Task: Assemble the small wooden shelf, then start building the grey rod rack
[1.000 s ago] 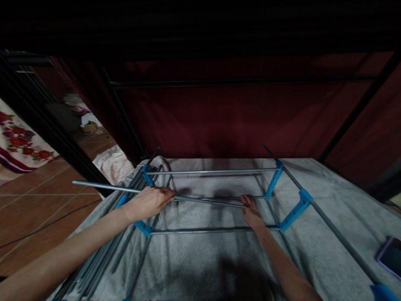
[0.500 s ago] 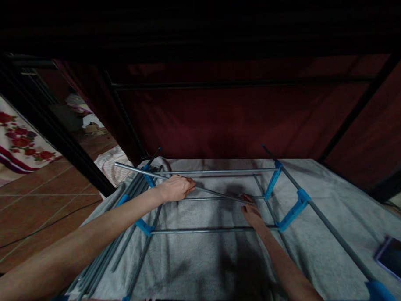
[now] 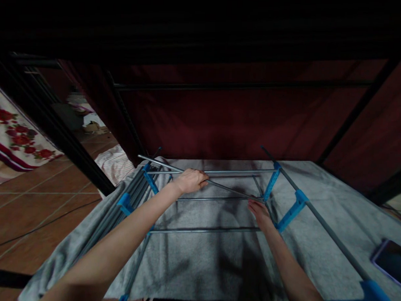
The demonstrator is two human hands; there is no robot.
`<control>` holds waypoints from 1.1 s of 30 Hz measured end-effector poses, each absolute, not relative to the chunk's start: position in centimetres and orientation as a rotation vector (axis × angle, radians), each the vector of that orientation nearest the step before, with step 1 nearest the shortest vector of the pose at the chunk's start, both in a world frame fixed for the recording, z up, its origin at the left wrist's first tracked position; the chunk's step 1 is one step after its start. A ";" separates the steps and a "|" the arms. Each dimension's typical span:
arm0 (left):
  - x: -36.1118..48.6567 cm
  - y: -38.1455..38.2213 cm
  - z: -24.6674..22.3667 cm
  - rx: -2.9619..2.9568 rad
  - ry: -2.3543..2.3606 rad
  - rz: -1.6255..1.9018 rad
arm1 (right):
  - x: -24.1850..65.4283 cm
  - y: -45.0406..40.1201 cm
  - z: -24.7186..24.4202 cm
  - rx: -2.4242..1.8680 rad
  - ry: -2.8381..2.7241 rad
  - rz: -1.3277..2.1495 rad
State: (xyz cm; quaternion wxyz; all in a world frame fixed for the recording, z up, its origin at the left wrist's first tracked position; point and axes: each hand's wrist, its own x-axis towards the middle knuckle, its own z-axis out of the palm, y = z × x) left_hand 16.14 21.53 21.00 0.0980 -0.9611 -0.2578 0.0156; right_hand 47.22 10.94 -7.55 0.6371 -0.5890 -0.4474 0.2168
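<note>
A thin grey metal tube (image 3: 230, 189) slants over a rack frame of metal tubes and blue plastic connectors. My left hand (image 3: 192, 181) is closed round the tube near its middle, and the tube's left end sticks up past the frame's left side. My right hand (image 3: 259, 210) grips the tube close to its right end, beside a blue connector (image 3: 271, 183) on the frame's right side; its fingertips are partly hidden. Crossbars such as the front rod (image 3: 204, 230) join the two sides. Another blue connector (image 3: 292, 210) sits nearer me on the right side.
Several loose tubes (image 3: 101, 228) lie along the left on a grey blanket (image 3: 196, 260). A phone (image 3: 392, 260) rests at the right. Dark red cloth (image 3: 221, 120) hangs behind within a black frame. Tiled floor (image 3: 37, 210) and a cable show at left.
Both hands and the tube have moved to the right. The tube's right end has come up to the blue connector on the right side of the frame.
</note>
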 end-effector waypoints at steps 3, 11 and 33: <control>16.3 21.0 20.1 -2.846 -0.777 0.014 | 47.5 10.0 -7.1 -1.252 -0.973 0.604; 15.2 19.6 16.3 -2.875 -0.822 -0.077 | 48.7 7.8 -6.6 -1.036 -0.596 0.905; 14.1 15.9 9.9 -2.901 -0.940 -0.343 | 47.2 6.0 -4.7 -0.782 -0.040 1.216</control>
